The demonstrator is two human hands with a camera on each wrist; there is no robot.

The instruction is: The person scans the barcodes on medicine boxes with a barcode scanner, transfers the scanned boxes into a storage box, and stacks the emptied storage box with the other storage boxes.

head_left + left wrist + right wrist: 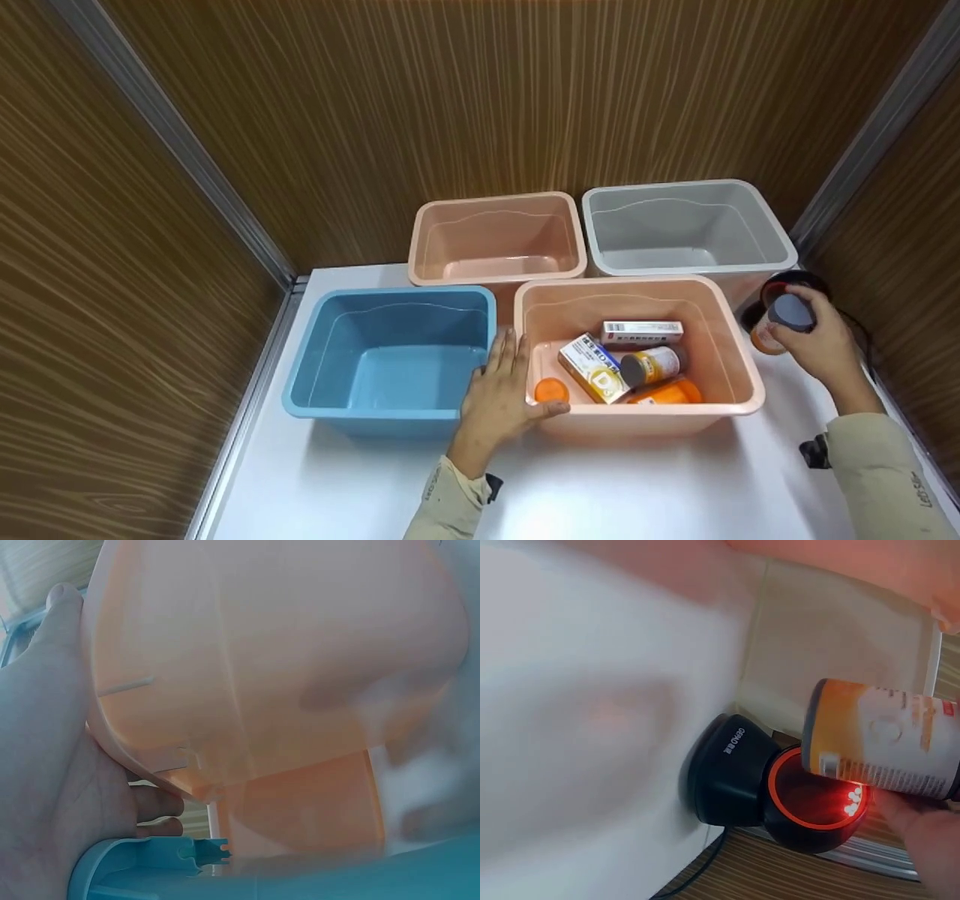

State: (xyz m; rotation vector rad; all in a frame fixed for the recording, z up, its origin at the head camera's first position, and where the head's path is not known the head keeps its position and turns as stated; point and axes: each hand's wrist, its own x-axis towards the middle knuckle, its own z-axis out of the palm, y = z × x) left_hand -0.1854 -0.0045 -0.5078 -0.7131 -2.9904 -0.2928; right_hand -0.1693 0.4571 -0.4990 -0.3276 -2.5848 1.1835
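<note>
While the straight-fingered left grip (496, 401) touches one of four bins (637, 424), the right grip (825, 346) holds one bottle (790, 313), its barcode (829, 766) visible only from the right wrist.

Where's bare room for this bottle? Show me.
Bare: white tabletop bordered by the front peach bin and both sleeves; the visible floors of the blue bin, gray bin and rear peach bin. Crowded: inside the front peach bin among boxes and bottles; around the black scanner and right hand.

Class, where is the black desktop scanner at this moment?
In the head view, the black desktop scanner stands at the far right, beside the grey bin, partly hidden behind the bottle in the right hand.
</note>
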